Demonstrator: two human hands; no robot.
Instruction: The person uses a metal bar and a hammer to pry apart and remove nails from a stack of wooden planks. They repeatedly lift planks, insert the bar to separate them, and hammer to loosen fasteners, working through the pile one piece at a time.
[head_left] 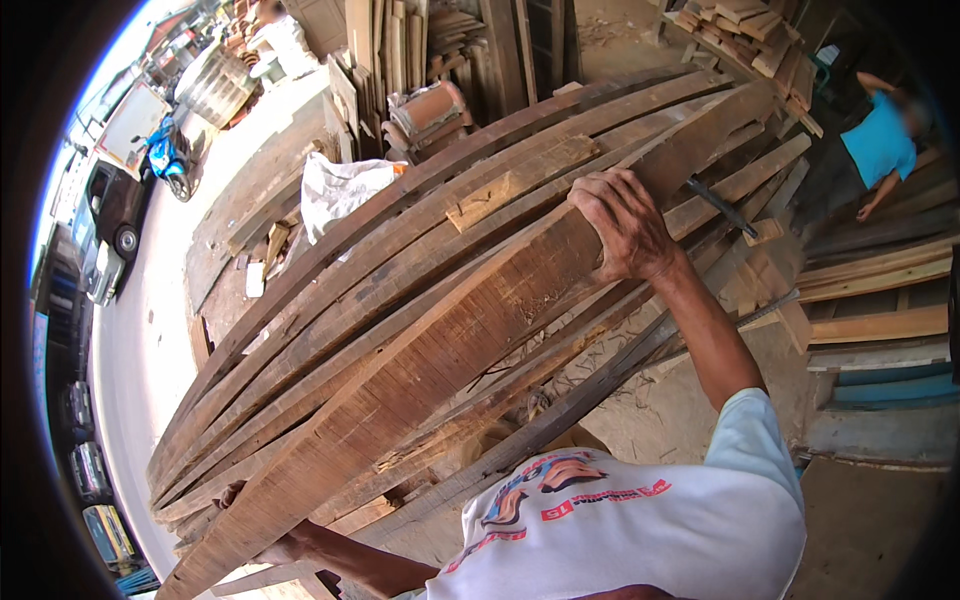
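Note:
A long, wide wooden plank (430,350) with rough saw marks runs slantwise from the near left to the far right, on or just above a stack of timber. My right hand (625,225) grips its upper part, fingers bent over the far edge and thumb on the near side. At the plank's lower left end, my left hand (285,543) holds it from beneath; the plank hides much of the palm, and fingertips show past the far edge. More long boards (400,270) lie side by side beyond it. A dark rod (722,205) sticks out close to my right hand.
A short light wood piece (495,195) lies on the boards, with a white sack (345,190) beyond. Upright planks (395,50) lean at the back. Cut lumber (880,280) is stacked at right, below a person in blue (880,135). Vehicles (110,220) stand along the road at left.

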